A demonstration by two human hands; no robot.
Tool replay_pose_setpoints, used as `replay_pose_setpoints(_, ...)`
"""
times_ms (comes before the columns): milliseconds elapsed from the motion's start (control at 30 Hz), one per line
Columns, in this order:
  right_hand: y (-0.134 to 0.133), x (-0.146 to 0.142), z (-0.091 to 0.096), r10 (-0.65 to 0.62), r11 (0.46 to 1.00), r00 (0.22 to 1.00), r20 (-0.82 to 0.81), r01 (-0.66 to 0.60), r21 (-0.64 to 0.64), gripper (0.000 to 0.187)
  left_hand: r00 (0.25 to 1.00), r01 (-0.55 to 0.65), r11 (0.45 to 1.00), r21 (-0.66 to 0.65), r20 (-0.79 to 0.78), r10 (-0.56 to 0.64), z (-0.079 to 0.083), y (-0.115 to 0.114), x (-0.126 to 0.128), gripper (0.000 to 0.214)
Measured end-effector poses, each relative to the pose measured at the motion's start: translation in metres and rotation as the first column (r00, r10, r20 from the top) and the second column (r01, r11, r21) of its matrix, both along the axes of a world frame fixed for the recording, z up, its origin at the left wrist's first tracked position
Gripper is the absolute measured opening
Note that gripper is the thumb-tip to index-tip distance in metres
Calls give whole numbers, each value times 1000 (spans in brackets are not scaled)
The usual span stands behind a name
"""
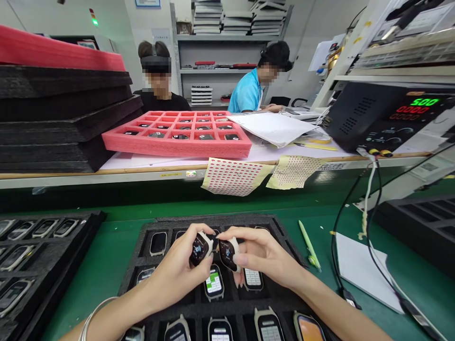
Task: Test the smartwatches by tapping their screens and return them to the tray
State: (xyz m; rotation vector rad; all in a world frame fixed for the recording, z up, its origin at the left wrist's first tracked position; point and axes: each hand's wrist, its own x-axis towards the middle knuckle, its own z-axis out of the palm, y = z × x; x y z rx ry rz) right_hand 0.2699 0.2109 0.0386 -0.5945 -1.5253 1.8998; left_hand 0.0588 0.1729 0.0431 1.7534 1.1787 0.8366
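Note:
My left hand point(185, 263) pinches a smartwatch point(199, 248) without a strap, its dark screen lit with a small blue figure. In my right hand point(261, 253) is a second smartwatch point(228, 253), also lit and pale-cased, tilted towards the first. Both are held close together above a black foam tray point(149, 237). Several more watch bodies lie in the tray's compartments. One watch point(213, 283) below my hands shows a green and white screen, and another watch point(253, 279) under my right hand shows a white grid. At the lower right, a watch point(309, 327) has an orange screen.
Another black foam tray point(46, 270) of watches stands left. Right lie a green pen point(310, 246), white paper point(366, 270) and cables point(369, 208). A pink foam tray point(177, 148), stacked black foam point(64, 118) and a power supply point(387, 118) occupy the shelf. Two people sit beyond.

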Motion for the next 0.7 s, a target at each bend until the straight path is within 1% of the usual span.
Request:
replay_pose_setpoints(67, 0, 0, 1, 8, 1000, 1000, 12, -8, 11, 37, 1000, -12, 1000, 4, 1, 12, -1, 0, 0, 30)
replay_pose_setpoints(200, 1, 2, 2, 10, 1000, 1000, 26, -11, 12, 41, 998, -55, 998, -6, 37, 55, -2, 0, 0, 33)
replay_pose_setpoints(400, 1, 2, 1, 4, 1000, 1000, 23, -4, 18, 39, 997, -54, 998, 14, 60, 53, -5, 0, 0, 30)
replay_pose_setpoints(567, 0, -2, 2, 1, 1000, 1000, -21, -1, 8, 46, 990, -58, 998, 17, 131, 55, -9, 4, 1, 33)
replay_pose_setpoints(633, 1, -3, 2, -5, 1000, 1000, -27, 5, -7, 46, 979, -20, 999, -45, 200, 29, -11, 6, 2, 36)
replay_pose_setpoints(700, 4, -4, 2, -15, 1000, 1000, 1, 15, -26, 43, 949, 42, 987, -153, 316, 8, -11, 9, 2, 38)
